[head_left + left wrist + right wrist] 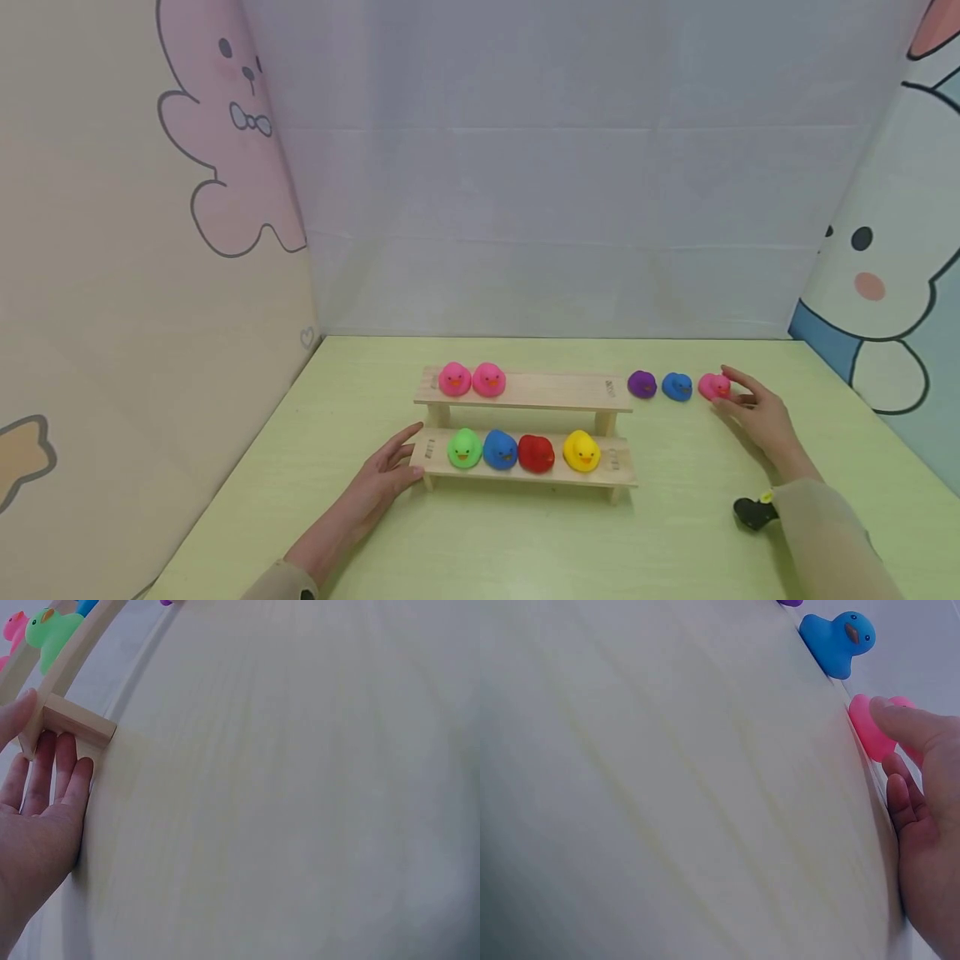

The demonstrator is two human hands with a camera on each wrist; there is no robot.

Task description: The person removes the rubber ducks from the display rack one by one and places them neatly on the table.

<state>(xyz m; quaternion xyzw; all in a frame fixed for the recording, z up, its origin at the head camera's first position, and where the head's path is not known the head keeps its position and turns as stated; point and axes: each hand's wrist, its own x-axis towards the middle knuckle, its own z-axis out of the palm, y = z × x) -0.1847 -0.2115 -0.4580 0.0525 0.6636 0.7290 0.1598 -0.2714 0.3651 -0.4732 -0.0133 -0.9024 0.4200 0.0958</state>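
My left hand (378,483) holds the left end of a low two-step wooden stand (558,389), thumb at the front corner and fingers at the back. The left wrist view shows those fingers reaching below the board's end, near a green rubber duck (54,636). At the right, my right hand (761,421) has thumb and fingers around a pink rubber duck (712,387) on the table; the thumb partly covers it in the right wrist view. Left of that duck sit a blue duck (677,387) and a purple duck (642,384).
Two pink ducks (489,380) stand on the upper step. Along the lower step are the green duck, a blue duck (500,450), a red duck (536,453) and a yellow duck (582,451). A black object (754,513) lies by the right sleeve. Curtain walls (562,183) border the table.
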